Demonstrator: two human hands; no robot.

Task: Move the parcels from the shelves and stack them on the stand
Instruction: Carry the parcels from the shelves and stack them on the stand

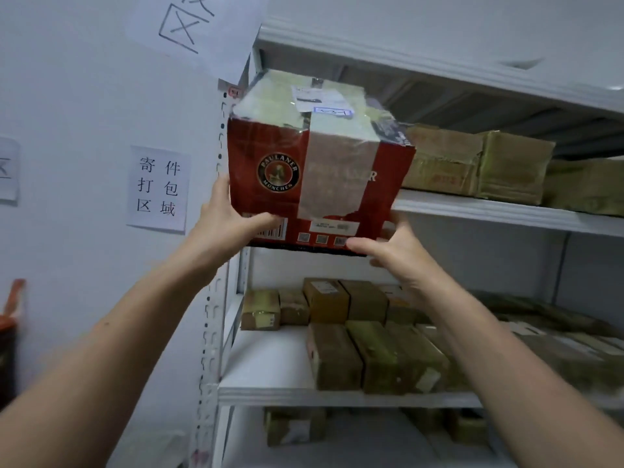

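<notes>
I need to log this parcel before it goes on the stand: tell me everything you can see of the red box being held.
The red box is cardboard, printed with a round Paulaner emblem, with a wide band of tape down its front and over the pale top, where a white label sits. Barcodes run along its lower front. It is tilted at the left end of the upper shelf. The left hand and right hand grip its lower corners.

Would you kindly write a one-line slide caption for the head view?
The left hand and right hand grip a red Paulaner box by its lower corners, beside brown parcels on a white shelf.
</notes>
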